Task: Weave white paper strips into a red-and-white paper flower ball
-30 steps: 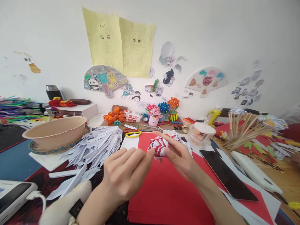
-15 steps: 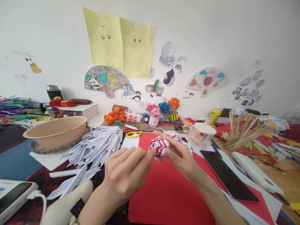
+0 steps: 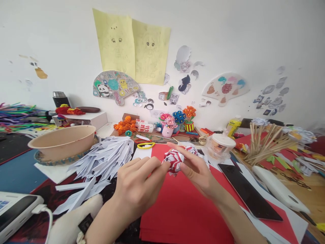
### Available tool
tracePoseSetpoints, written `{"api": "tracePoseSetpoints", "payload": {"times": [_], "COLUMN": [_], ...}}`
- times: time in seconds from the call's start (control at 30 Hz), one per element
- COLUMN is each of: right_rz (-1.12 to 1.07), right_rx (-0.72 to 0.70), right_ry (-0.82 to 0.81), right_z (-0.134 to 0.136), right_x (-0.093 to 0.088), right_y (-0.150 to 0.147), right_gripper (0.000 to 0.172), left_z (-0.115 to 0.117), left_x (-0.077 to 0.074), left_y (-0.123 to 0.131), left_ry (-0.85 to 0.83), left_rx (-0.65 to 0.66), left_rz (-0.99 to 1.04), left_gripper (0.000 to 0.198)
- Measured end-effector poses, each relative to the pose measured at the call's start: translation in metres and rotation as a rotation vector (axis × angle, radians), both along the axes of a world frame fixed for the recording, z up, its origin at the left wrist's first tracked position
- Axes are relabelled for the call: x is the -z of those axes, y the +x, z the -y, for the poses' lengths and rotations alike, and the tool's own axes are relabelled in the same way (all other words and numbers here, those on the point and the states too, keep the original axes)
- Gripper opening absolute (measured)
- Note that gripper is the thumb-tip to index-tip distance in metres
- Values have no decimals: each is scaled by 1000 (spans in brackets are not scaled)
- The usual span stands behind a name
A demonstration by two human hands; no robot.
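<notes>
Between my hands is a red-and-white folded paper piece (image 3: 174,159), held above a stack of red paper (image 3: 186,210). My right hand (image 3: 200,171) grips it from the right, thumb below and index finger over the top. My left hand (image 3: 142,179) is closed, its thumb and fingertips pinched at the piece's left side; the fingers hide exactly what they pinch. Just behind the right fingers another red-and-white paper part (image 3: 191,149) shows, and I cannot tell whether it is joined. Many folded white paper strips (image 3: 104,157) lie in a pile left of my hands.
A beige basin (image 3: 62,142) stands at the left. Yellow-handled scissors (image 3: 146,145) lie behind my hands. To the right are a black phone (image 3: 250,191), a white elongated device (image 3: 280,188), a lidded tub (image 3: 220,145) and wooden sticks (image 3: 264,142). Orange flowers (image 3: 125,125) lie at the back.
The whole view has shifted slightly, so things sit a little further right. Both hands keep their hold on the paper piece, with the left hand turned only slightly.
</notes>
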State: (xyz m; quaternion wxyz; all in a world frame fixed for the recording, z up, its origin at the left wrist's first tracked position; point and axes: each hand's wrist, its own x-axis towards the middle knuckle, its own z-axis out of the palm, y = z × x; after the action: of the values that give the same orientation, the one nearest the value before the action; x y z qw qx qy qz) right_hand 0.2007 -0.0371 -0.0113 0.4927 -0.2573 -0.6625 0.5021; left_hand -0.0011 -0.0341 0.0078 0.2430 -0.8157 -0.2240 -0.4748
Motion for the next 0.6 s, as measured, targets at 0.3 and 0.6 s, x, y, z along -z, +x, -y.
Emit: {"api": "tracePoseSetpoints", "payload": {"times": [0.3, 0.6], "right_rz": [22, 51], "right_rx": [18, 8], "right_ry": [27, 52], "right_z": [1, 0], "right_x": [3, 3], "right_y": [3, 5], "right_gripper": [52, 50], "left_z": [4, 3], "left_x": [-4, -7], "left_y": [-2, -3], "left_ry": [-335, -363], "left_rx": [226, 241], "left_rz": [137, 171], "left_gripper": [12, 13]}}
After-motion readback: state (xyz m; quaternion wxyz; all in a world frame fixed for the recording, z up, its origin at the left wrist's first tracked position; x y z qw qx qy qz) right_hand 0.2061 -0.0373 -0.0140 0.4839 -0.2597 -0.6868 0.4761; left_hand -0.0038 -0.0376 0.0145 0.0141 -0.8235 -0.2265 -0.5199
